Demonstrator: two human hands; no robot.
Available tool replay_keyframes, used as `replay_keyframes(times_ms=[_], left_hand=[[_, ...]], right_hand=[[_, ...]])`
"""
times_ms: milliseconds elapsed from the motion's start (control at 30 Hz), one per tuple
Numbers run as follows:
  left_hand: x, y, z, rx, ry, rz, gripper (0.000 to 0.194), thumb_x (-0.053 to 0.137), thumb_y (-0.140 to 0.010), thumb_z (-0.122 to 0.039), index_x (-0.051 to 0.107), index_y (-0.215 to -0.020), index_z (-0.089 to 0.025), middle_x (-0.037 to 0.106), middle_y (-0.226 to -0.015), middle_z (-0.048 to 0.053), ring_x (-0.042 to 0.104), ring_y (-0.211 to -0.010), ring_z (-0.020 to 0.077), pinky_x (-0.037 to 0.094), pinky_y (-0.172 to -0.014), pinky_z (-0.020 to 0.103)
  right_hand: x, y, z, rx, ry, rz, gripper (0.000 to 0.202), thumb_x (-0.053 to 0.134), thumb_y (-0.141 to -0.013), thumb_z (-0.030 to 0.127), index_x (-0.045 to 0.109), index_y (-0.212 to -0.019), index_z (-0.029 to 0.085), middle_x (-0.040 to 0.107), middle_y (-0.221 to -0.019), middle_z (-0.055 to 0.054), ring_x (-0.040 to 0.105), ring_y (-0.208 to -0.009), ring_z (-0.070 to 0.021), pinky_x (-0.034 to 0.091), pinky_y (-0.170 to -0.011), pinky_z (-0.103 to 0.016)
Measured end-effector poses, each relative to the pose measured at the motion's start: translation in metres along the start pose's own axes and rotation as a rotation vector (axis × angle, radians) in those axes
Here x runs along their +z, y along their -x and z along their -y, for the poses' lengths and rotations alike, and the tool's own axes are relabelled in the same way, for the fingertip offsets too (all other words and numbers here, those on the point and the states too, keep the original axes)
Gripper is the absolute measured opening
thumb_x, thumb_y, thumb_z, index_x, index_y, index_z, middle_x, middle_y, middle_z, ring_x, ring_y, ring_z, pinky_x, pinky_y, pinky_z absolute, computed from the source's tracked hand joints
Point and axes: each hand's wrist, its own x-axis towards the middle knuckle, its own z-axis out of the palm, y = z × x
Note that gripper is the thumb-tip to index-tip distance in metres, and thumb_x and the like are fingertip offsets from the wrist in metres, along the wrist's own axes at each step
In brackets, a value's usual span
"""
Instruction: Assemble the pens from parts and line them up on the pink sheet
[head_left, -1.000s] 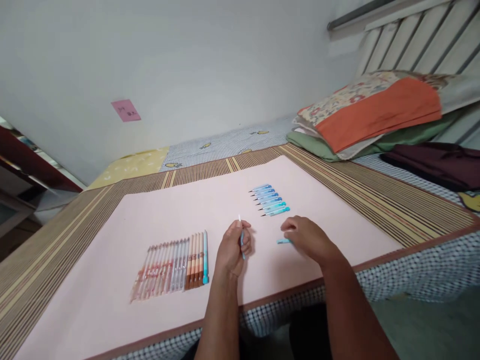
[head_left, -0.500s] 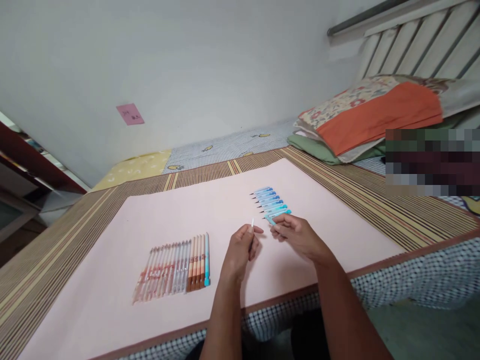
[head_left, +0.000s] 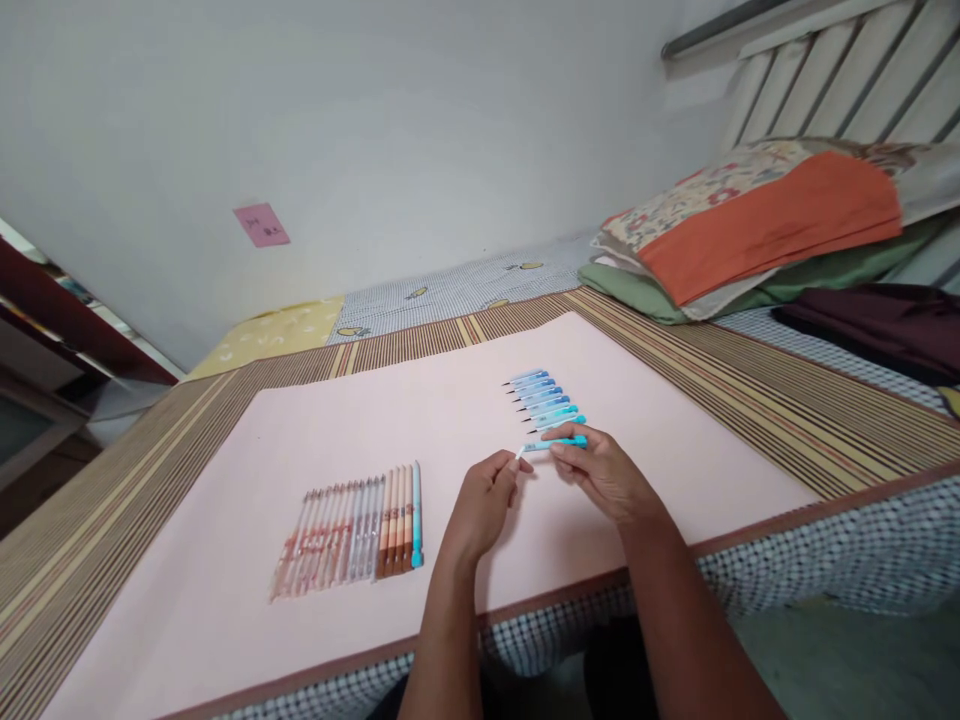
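Observation:
My right hand [head_left: 600,470] grips a turquoise pencil [head_left: 559,444] between thumb and fingers, its thicker end pointing right. Opposite it, my left hand [head_left: 489,500] pinches a small white slender piece [head_left: 520,453] at the pencil's left end; whether the two touch or are joined I cannot tell. Just beyond my right hand lies a row of several blue and turquoise pencils [head_left: 541,394] with dark points facing left. To the left of my hands, a neat row of capped clear pens [head_left: 330,535], several brown-and-peach pens [head_left: 396,520] and one turquoise pencil [head_left: 417,515] lie side by side.
A pale pink sheet [head_left: 225,520] covers much of the striped mat [head_left: 150,460]. Folded bedding [head_left: 772,235] and dark cloth [head_left: 877,325] are piled at the right. Behind stands a white wall [head_left: 450,130] with a pink note [head_left: 261,225].
The turquoise pencil in my right hand has levelled out and its left end has come to the white piece. My left hand has moved slightly right, tilting that piece toward the pencil.

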Motion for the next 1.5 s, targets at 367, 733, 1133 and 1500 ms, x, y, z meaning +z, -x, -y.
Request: replay_keyframes(times_ms=[367, 733, 1133, 1500], left_hand=[[0.000, 0.004, -0.005, 0.017, 0.009, 0.115, 0.026, 0.055, -0.092, -0.039, 0.066, -0.087, -0.016, 0.053, -0.062, -0.003, 0.043, -0.059, 0.0123, 0.031, -0.059, 0.026], [0.001, 0.004, -0.006, -0.093, 0.450, 0.240, 0.036, 0.057, -0.091, -0.049, 0.064, -0.088, -0.014, 0.053, -0.058, -0.002, 0.034, -0.046, 0.0074, 0.022, -0.051, 0.025], [0.005, 0.002, -0.004, -0.014, 0.488, 0.022, 0.030, 0.066, -0.081, -0.025, 0.049, -0.105, -0.019, 0.065, -0.070, -0.001, 0.050, -0.058, 0.0110, 0.036, -0.060, 0.025], [0.013, -0.001, -0.007, 0.047, 0.436, -0.015, 0.040, 0.067, -0.084, -0.027, 0.048, -0.119, -0.018, 0.064, -0.074, -0.001, 0.056, -0.062, 0.0120, 0.042, -0.063, 0.025]], right_hand=[[0.009, 0.001, 0.003, 0.029, 0.133, 0.115, 0.031, 0.080, -0.076, 0.043, 0.070, -0.092, 0.017, 0.059, -0.065, 0.001, 0.050, -0.058, -0.0120, 0.035, -0.054, -0.026], [0.021, 0.001, 0.005, -0.018, 0.203, 0.266, 0.027, 0.074, -0.082, 0.039, 0.071, -0.095, 0.016, 0.059, -0.066, 0.001, 0.050, -0.061, -0.0128, 0.039, -0.060, -0.028], [0.030, -0.004, -0.002, -0.041, 0.168, 0.179, 0.029, 0.076, -0.079, 0.045, 0.064, -0.085, 0.019, 0.059, -0.063, 0.003, 0.057, -0.061, -0.0156, 0.043, -0.061, -0.030], [0.052, -0.005, -0.011, 0.038, 0.027, 0.102, 0.038, 0.078, -0.076, 0.051, 0.054, -0.078, 0.022, 0.047, -0.051, 0.009, 0.050, -0.041, -0.0123, 0.039, -0.045, -0.027]])
